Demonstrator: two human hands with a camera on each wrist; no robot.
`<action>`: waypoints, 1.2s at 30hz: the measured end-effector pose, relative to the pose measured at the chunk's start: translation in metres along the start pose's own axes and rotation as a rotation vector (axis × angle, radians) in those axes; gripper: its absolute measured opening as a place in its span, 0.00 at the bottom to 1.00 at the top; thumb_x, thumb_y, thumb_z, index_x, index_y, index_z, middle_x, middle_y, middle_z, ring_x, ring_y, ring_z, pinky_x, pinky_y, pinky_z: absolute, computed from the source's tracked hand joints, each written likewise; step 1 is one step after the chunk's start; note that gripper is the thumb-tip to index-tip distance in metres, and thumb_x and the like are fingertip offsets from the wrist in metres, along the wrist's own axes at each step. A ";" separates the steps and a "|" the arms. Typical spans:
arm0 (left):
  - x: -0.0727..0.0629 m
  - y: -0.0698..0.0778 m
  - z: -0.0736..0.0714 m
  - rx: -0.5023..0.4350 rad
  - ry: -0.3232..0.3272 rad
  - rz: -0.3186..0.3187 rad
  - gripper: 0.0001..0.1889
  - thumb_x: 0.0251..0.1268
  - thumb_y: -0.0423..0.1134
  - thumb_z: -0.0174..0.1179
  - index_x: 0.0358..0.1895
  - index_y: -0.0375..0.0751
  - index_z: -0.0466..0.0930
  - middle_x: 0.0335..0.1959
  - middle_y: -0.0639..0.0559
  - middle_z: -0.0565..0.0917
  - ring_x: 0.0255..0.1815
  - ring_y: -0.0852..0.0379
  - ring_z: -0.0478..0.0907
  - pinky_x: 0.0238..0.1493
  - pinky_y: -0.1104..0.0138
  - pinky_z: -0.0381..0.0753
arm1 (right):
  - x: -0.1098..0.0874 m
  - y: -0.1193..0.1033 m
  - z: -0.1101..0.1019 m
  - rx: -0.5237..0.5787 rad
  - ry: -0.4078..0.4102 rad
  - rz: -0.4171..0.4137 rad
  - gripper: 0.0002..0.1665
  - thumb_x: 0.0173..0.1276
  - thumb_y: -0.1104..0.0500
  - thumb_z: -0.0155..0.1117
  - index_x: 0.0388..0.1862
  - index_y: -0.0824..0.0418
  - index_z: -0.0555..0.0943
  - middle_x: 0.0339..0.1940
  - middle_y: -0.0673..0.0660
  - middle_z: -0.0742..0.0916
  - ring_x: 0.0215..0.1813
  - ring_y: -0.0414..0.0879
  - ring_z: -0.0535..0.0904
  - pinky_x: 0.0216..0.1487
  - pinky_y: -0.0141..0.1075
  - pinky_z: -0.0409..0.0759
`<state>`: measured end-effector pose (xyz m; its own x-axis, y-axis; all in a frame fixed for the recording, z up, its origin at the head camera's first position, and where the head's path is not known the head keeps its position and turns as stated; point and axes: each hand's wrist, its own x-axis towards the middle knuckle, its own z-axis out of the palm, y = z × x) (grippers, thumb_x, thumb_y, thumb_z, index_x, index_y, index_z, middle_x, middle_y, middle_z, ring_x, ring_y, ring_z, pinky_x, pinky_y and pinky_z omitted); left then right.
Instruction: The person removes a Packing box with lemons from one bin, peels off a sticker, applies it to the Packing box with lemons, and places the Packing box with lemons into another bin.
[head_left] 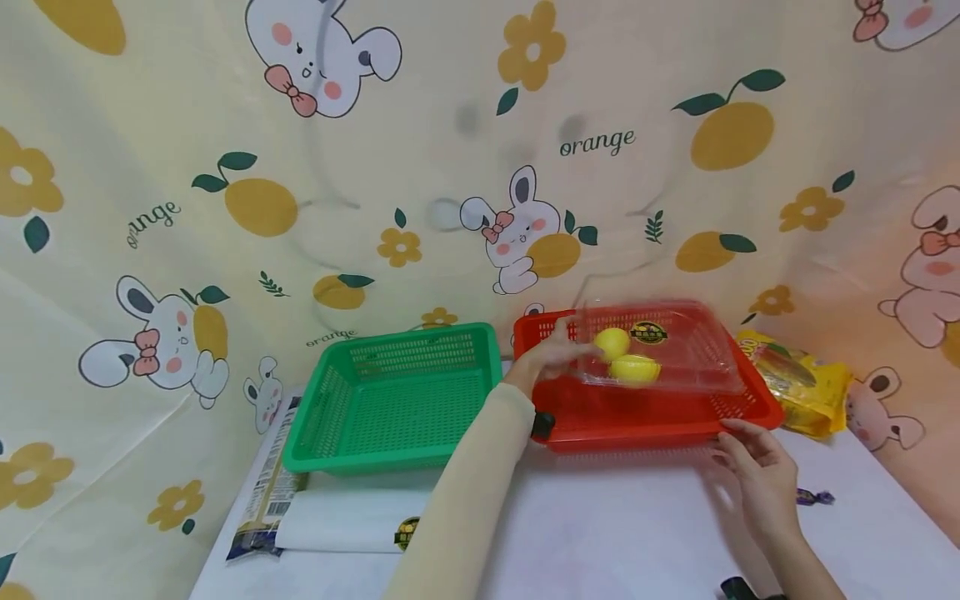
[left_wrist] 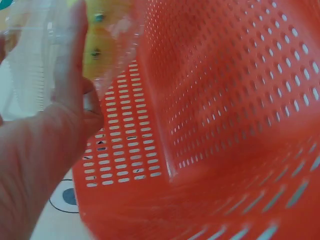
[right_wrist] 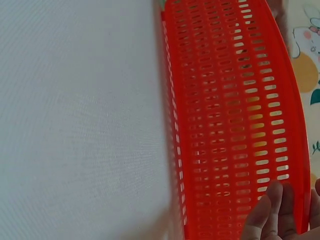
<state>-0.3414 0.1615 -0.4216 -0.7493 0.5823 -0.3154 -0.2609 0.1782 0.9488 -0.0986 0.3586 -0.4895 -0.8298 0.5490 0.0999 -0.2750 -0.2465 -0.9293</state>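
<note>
In the head view, my left hand (head_left: 551,357) holds the left end of a clear plastic fruit box (head_left: 693,362), which is tilted over the red basket (head_left: 630,435). Two round yellow fruits (head_left: 612,342) lie at the left end of the box, and a black-and-gold label is on its top. The left wrist view shows the fingers (left_wrist: 72,65) against the box's side, beside the yellow fruits (left_wrist: 97,45). At the basket's front right corner, my right hand (head_left: 761,475) grips the rim, fingers against the slotted wall in the right wrist view.
To the left stands a green basket (head_left: 300,454). In front of it lies a white pack (head_left: 345,521) with a black-and-gold label, beside a long printed packet (head_left: 262,500). A yellow snack bag (head_left: 806,387) leans behind the red basket's right end, and a purple-wrapped candy (head_left: 813,497) lies near the right forearm.
</note>
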 end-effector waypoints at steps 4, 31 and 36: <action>0.001 -0.006 -0.005 -0.006 -0.005 -0.032 0.46 0.61 0.36 0.70 0.75 0.57 0.48 0.55 0.50 0.72 0.51 0.49 0.76 0.49 0.56 0.85 | 0.000 0.003 0.002 0.001 0.017 -0.013 0.10 0.70 0.69 0.62 0.49 0.62 0.83 0.37 0.48 0.89 0.33 0.38 0.86 0.36 0.27 0.84; -0.004 -0.018 -0.009 -0.098 -0.040 -0.207 0.47 0.64 0.36 0.67 0.77 0.56 0.42 0.56 0.44 0.68 0.45 0.48 0.80 0.40 0.61 0.86 | 0.001 0.002 0.003 0.018 0.045 0.039 0.10 0.71 0.66 0.63 0.48 0.57 0.84 0.38 0.47 0.88 0.34 0.38 0.87 0.36 0.27 0.84; -0.006 -0.018 -0.010 -0.076 -0.026 -0.247 0.52 0.63 0.35 0.69 0.79 0.52 0.37 0.57 0.41 0.66 0.44 0.46 0.78 0.46 0.55 0.85 | 0.001 0.001 0.003 0.003 0.043 0.053 0.11 0.71 0.65 0.64 0.50 0.56 0.84 0.39 0.46 0.88 0.35 0.38 0.86 0.37 0.27 0.84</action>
<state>-0.3381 0.1471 -0.4370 -0.6415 0.5486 -0.5362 -0.4801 0.2580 0.8384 -0.1014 0.3570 -0.4891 -0.8218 0.5687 0.0356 -0.2328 -0.2781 -0.9319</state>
